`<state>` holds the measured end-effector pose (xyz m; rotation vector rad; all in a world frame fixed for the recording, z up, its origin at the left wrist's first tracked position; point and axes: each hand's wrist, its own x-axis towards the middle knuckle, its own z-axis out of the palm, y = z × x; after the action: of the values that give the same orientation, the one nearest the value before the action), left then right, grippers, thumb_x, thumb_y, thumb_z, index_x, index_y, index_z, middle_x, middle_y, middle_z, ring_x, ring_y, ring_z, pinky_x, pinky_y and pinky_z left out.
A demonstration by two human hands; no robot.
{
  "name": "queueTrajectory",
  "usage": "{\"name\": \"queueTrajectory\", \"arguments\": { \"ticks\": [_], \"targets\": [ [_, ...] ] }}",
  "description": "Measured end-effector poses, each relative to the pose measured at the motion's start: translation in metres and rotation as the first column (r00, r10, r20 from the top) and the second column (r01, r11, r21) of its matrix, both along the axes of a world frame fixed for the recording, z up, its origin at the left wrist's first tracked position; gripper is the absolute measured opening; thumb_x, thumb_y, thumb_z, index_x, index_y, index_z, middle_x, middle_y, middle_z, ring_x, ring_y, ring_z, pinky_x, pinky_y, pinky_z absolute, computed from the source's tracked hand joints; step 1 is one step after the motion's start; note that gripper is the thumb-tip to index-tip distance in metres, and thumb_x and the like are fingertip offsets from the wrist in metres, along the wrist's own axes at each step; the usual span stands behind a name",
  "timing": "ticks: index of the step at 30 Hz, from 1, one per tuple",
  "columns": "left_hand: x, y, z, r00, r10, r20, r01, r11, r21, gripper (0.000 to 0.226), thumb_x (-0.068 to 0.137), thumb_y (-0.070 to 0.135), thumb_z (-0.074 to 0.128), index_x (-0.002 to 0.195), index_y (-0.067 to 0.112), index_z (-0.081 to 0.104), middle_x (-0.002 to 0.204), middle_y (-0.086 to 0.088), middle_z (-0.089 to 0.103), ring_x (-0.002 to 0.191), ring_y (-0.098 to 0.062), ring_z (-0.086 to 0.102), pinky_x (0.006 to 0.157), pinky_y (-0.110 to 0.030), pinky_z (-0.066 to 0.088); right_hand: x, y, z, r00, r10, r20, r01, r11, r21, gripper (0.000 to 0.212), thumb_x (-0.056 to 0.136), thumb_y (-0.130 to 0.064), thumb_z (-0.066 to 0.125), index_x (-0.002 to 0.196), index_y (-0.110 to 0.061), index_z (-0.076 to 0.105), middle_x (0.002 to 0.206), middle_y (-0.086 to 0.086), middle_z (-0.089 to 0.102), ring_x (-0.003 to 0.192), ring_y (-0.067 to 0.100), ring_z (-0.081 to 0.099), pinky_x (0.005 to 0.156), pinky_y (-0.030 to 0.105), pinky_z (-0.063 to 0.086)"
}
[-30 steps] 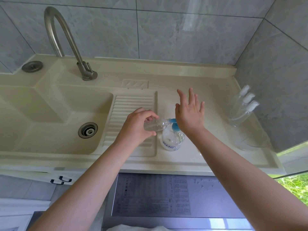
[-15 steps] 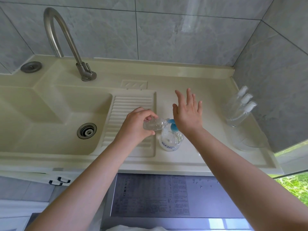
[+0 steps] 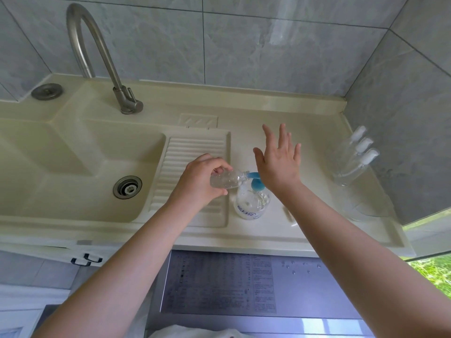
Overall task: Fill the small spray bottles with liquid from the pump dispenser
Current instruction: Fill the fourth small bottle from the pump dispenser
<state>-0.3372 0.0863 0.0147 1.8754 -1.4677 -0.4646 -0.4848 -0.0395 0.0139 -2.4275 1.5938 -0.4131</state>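
Almost nothing shifts: pumping goes on.
The left hand [image 3: 200, 181] still grips the small bottle [image 3: 225, 179] against the dispenser [image 3: 252, 198] spout; the right hand [image 3: 278, 167], fingers spread, keeps pressing at 3 o'clock.

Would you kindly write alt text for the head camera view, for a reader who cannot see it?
A left hand holds a small clear bottle sideways against the blue nozzle of a pump dispenser, while the right hand, fingers spread, presses on the pump. They stand on a cream counter beside a sink; three capped spray bottles lean at right.
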Motion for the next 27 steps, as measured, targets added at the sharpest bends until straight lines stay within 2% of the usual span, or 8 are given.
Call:
{"name": "queueTrajectory", "arguments": {
  "ticks": [4,8,14,19,24,27],
  "targets": [
    [0.0005,0.0003,-0.001,1.0,0.0,-0.006,0.0,1.0,0.0,0.054,0.055,0.008,0.092,0.102,0.026,0.073,0.097,0.004,0.062,0.088,-0.008,0.06,0.08,-0.003,0.041,0.0015,-0.0002,0.0023,0.999,0.027,0.017,-0.027,0.999,-0.031,0.059,0.106,-0.034,0.039,0.159,-0.027,0.015,0.167,0.014,0.0,0.154,0.033,0.003,0.123,0.053,0.001],
    [0.0001,0.0,-0.0002,1.0,0.001,-0.003,-0.001,1.0,0.013,0.054,0.056,0.009,0.092,0.102,0.027,0.073,0.097,0.005,0.061,0.089,-0.007,0.06,0.079,-0.002,0.04,0.0029,0.0004,-0.0053,0.999,0.04,0.001,-0.04,0.999,-0.027,0.056,0.106,-0.03,0.037,0.158,-0.029,0.017,0.168,0.012,0.0,0.154,0.033,0.002,0.123,0.052,-0.001],
    [-0.0001,0.0012,0.0006,1.0,-0.007,0.0,0.007,1.0,0.016,0.053,0.056,0.007,0.092,0.102,0.025,0.073,0.097,0.003,0.062,0.087,-0.006,0.059,0.077,0.002,0.036,0.0004,-0.0005,-0.0005,0.999,-0.025,0.049,0.026,0.999,-0.029,0.06,0.106,-0.037,0.039,0.159,-0.027,0.013,0.167,0.013,-0.001,0.154,0.033,0.003,0.123,0.052,0.002],
    [0.0,-0.0004,0.0014,1.0,-0.006,-0.005,0.006,1.0,0.004,0.054,0.054,0.007,0.092,0.101,0.026,0.073,0.096,0.004,0.063,0.086,-0.002,0.058,0.078,0.001,0.037,0.0021,-0.0002,-0.005,0.999,-0.032,-0.013,0.032,0.999,-0.029,0.059,0.105,-0.032,0.038,0.159,-0.03,0.012,0.168,0.012,-0.003,0.154,0.033,0.001,0.123,0.053,0.001],
    [-0.0012,-0.0002,0.0007,1.0,-0.013,-0.008,0.013,1.0,0.012,0.052,0.056,0.008,0.092,0.101,0.027,0.072,0.098,0.005,0.062,0.086,0.004,0.056,0.078,0.002,0.037,0.0006,-0.0005,-0.0028,0.999,-0.038,0.009,0.038,0.999,-0.008,0.064,0.105,-0.043,0.038,0.16,-0.028,0.007,0.167,0.013,-0.006,0.154,0.033,-0.001,0.123,0.052,0.0],
    [-0.0003,0.0005,0.0006,1.0,-0.011,-0.005,0.011,1.0,0.018,0.052,0.056,0.008,0.092,0.102,0.026,0.073,0.098,0.005,0.062,0.086,0.003,0.056,0.078,0.002,0.037,0.0008,-0.0003,-0.0012,0.999,-0.032,0.009,0.032,0.999,-0.025,0.066,0.105,-0.042,0.039,0.16,-0.026,0.007,0.167,0.013,-0.005,0.154,0.033,-0.001,0.123,0.053,0.0]
  ]
}}
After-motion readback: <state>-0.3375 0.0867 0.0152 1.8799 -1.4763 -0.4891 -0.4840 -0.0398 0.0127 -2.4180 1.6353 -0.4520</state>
